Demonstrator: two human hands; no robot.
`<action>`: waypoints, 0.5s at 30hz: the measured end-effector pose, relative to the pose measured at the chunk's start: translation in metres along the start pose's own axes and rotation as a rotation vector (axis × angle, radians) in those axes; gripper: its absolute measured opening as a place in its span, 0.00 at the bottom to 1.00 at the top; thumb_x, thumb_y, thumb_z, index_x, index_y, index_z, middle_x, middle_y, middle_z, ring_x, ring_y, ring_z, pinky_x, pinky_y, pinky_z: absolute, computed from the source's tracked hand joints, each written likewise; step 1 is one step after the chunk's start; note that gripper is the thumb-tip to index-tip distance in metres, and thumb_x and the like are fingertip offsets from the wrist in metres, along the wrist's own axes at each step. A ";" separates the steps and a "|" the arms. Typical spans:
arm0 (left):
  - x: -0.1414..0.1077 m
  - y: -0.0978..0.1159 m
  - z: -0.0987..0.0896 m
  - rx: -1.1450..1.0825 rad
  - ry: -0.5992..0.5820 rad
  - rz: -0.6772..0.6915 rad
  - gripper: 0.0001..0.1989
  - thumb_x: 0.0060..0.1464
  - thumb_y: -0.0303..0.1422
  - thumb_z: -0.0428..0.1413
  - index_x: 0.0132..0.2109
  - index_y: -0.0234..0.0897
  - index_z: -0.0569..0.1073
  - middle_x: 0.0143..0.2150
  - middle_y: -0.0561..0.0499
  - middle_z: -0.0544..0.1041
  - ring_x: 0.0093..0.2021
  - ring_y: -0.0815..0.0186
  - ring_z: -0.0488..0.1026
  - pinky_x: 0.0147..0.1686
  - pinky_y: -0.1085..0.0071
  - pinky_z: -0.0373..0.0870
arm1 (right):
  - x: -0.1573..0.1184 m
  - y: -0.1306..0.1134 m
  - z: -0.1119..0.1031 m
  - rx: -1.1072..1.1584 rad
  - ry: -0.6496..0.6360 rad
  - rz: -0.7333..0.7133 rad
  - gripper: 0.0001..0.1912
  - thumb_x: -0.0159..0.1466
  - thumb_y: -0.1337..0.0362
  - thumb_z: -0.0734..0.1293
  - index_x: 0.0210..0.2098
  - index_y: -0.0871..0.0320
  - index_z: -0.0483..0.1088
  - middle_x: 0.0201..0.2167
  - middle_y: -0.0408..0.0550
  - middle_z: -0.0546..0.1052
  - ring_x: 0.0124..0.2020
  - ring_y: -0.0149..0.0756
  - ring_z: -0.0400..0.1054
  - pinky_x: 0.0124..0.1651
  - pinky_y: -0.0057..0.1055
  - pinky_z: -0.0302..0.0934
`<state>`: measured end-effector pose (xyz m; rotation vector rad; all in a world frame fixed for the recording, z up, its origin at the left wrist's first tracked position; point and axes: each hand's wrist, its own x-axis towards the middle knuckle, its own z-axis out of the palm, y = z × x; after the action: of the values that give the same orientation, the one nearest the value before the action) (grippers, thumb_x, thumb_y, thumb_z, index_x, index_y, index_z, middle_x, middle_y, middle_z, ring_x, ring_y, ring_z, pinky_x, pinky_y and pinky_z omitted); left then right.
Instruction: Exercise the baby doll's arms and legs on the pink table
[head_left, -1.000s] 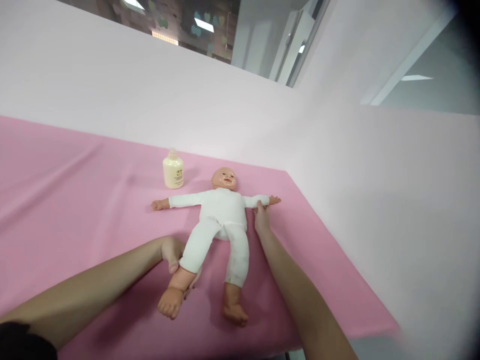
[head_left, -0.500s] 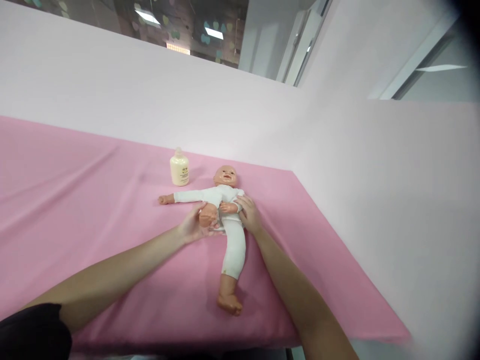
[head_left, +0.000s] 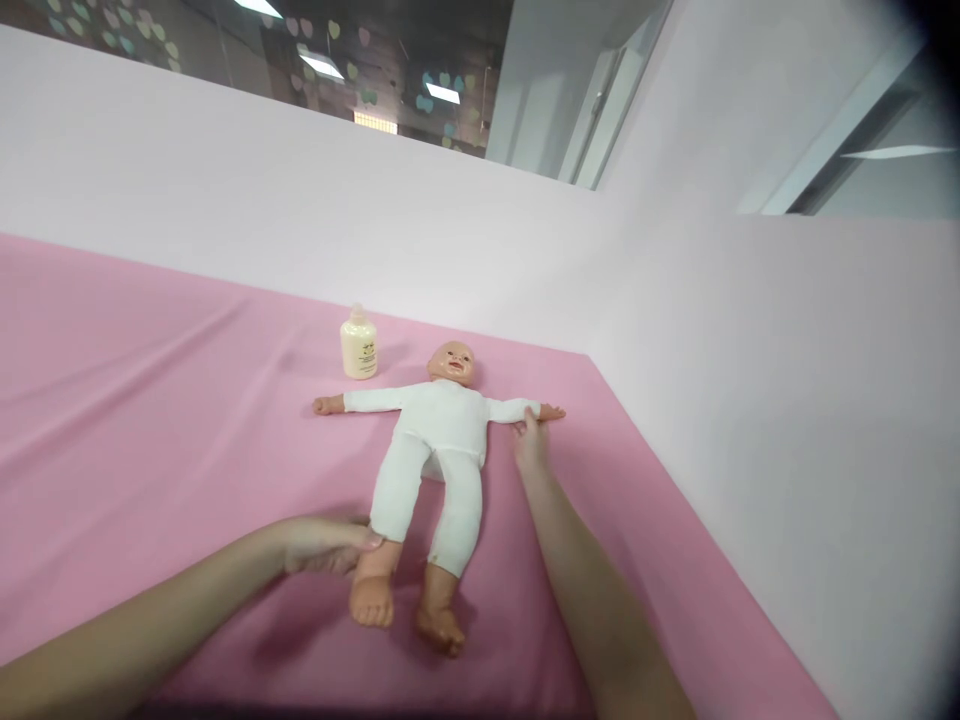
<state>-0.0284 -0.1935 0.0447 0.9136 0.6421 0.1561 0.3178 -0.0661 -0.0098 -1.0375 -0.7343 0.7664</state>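
Note:
A baby doll (head_left: pixel 444 420) in a white cloth body suit lies on its back, head toward the wall, on a pink sheet (head_left: pixel 187 440). Its arms are stretched out to both sides and its legs point toward me. My left hand (head_left: pixel 330 543) grips the doll's lower leg on the left, just above the bare foot; its fingers are partly hidden behind the leg. With thumb and fingers, my right hand (head_left: pixel 531 440) holds the doll's arm on the right near the wrist.
A cream-coloured bottle (head_left: pixel 359 347) with a printed label stands on the sheet, left of the doll's head. White walls (head_left: pixel 300 220) rise behind and to the right, with windows (head_left: pixel 405 60) above. The sheet's right edge runs along the wall.
The doll's left-side leg has gone from folded up at the belly to stretched down toward me, my left hand with it. My right hand has drawn the right-side arm outward from the body.

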 end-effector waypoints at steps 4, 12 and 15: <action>-0.009 0.003 0.004 0.061 0.108 0.013 0.22 0.46 0.41 0.63 0.47 0.37 0.71 0.43 0.50 0.77 0.46 0.59 0.74 0.47 0.65 0.67 | 0.021 0.011 -0.017 0.044 0.010 0.069 0.33 0.59 0.50 0.59 0.62 0.46 0.46 0.55 0.52 0.67 0.49 0.40 0.70 0.48 0.45 0.66; 0.005 0.022 0.011 0.080 0.559 0.243 0.32 0.49 0.45 0.60 0.59 0.42 0.60 0.60 0.44 0.66 0.58 0.56 0.66 0.49 0.66 0.69 | 0.034 0.010 -0.030 0.095 0.036 0.104 0.28 0.58 0.47 0.55 0.56 0.46 0.55 0.44 0.47 0.72 0.45 0.39 0.71 0.47 0.44 0.66; 0.017 0.036 0.004 0.141 0.831 0.324 0.38 0.51 0.47 0.57 0.64 0.46 0.49 0.65 0.41 0.57 0.59 0.52 0.64 0.50 0.60 0.69 | 0.032 0.008 -0.030 0.104 0.029 0.039 0.29 0.59 0.41 0.51 0.54 0.47 0.59 0.43 0.47 0.71 0.46 0.41 0.71 0.47 0.45 0.66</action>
<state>-0.0068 -0.1675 0.0668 1.0794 1.2770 0.8171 0.3585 -0.0510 -0.0218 -0.9693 -0.6449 0.8129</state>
